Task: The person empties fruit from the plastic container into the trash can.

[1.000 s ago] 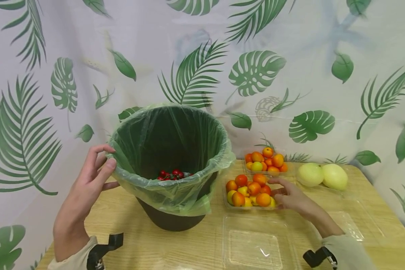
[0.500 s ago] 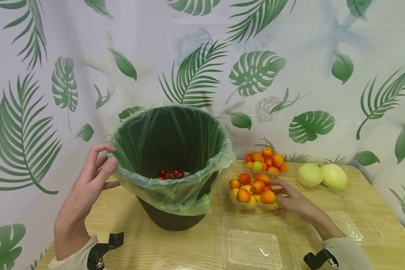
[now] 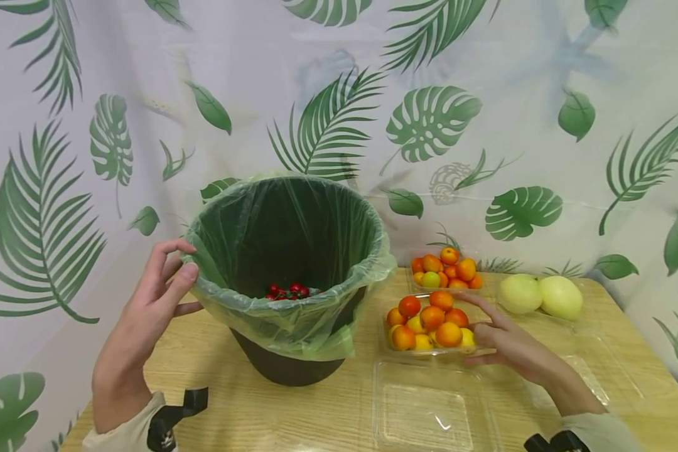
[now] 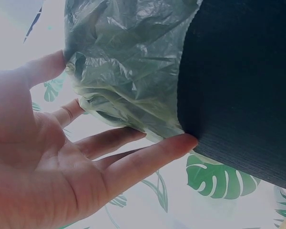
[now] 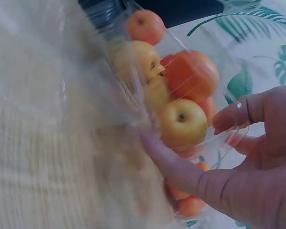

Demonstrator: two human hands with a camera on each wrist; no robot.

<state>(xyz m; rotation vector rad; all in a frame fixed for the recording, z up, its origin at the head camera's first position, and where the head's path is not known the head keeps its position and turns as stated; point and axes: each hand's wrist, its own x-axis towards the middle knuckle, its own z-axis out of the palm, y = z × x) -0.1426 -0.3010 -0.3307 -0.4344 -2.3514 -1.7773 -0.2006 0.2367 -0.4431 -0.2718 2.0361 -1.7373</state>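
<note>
A black bin (image 3: 294,370) lined with a pale green plastic bag (image 3: 294,329) stands left of centre in the head view. Several small red fruits (image 3: 287,292) show inside it. My left hand (image 3: 147,314) touches the rim's left side; in the left wrist view, its fairly straight, spread fingers (image 4: 152,160) rest against the bag and bin wall. On the right, my right hand (image 3: 514,342) grips the end of a clear plastic box (image 3: 436,351) heaped with small orange and yellow fruits (image 3: 432,318). The right wrist view shows thumb and fingers either side of the box wall.
Behind it stands a similar box of fruits (image 3: 446,270). Two large pale green round fruits (image 3: 539,294) sit at the back right. A clear plastic tray (image 3: 429,417) lies in front on the wooden table (image 3: 271,417). A leaf-printed curtain (image 3: 339,94) hangs behind.
The right hand has shifted the box of fruits a little to the right, and the box now looks slightly raised and tilted. The left hand stays at the bin's rim.
</note>
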